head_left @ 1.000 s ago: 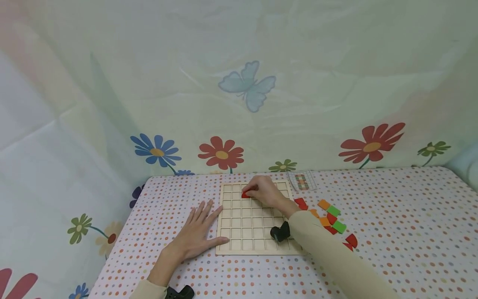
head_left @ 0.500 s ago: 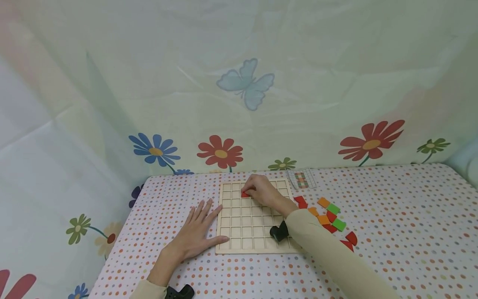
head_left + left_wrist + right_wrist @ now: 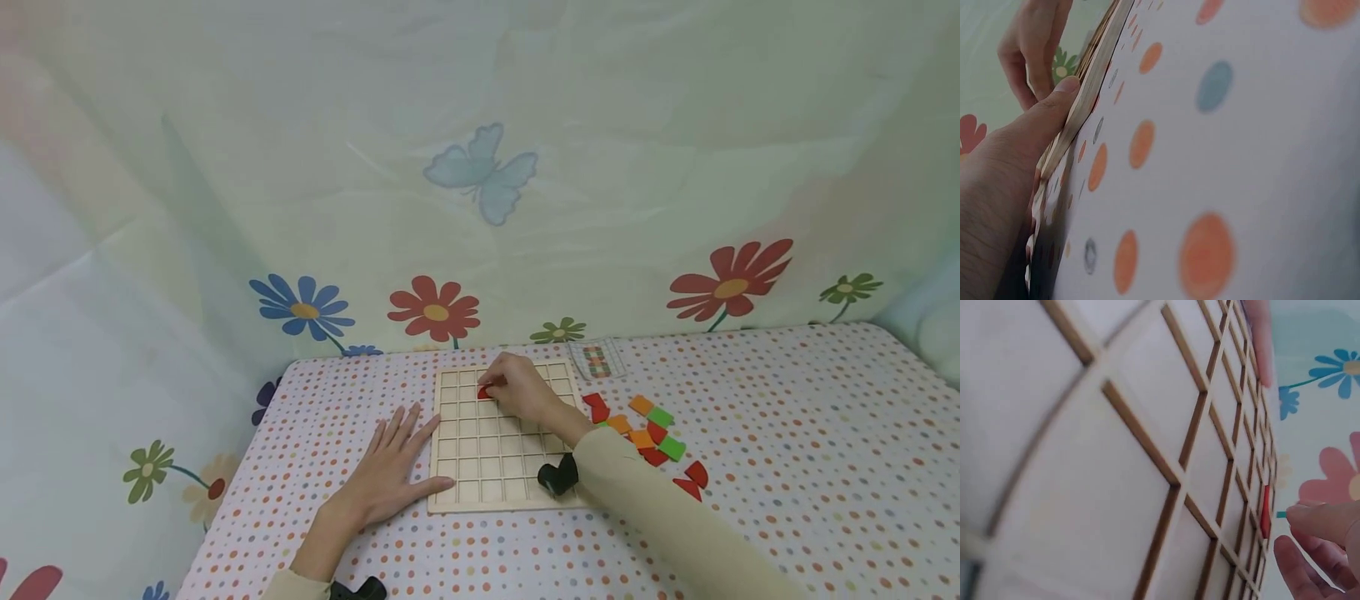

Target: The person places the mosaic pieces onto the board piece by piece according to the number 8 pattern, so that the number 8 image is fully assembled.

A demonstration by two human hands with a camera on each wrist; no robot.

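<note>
A square wooden grid board (image 3: 468, 506) lies on the table. My left hand (image 3: 386, 479) rests flat at its left side, fingers spread, with the thumb over the near left corner of the frame. My right hand (image 3: 517, 387) is over the far part of the board, fingers bent down. Right at its fingertips is a small red rounded tile (image 3: 483, 392). The right wrist view shows this red tile (image 3: 1265, 511) in a grid cell, with the right thumb and forefinger (image 3: 1316, 522) slightly apart from it. Part of the tile is hidden by the fingers in the head view.
Several loose red, orange and green tiles (image 3: 672, 448) lie right of the board, some near the right sleeve (image 3: 637, 492). A small card with a coloured pattern (image 3: 597, 360) lies beyond the board's far right corner. A flowered cloth (image 3: 600, 167) hangs behind the dotted table.
The head view has shifted slightly. My right hand stays at the same part of the board by the red tile, and my left hand keeps its place at the edge.
</note>
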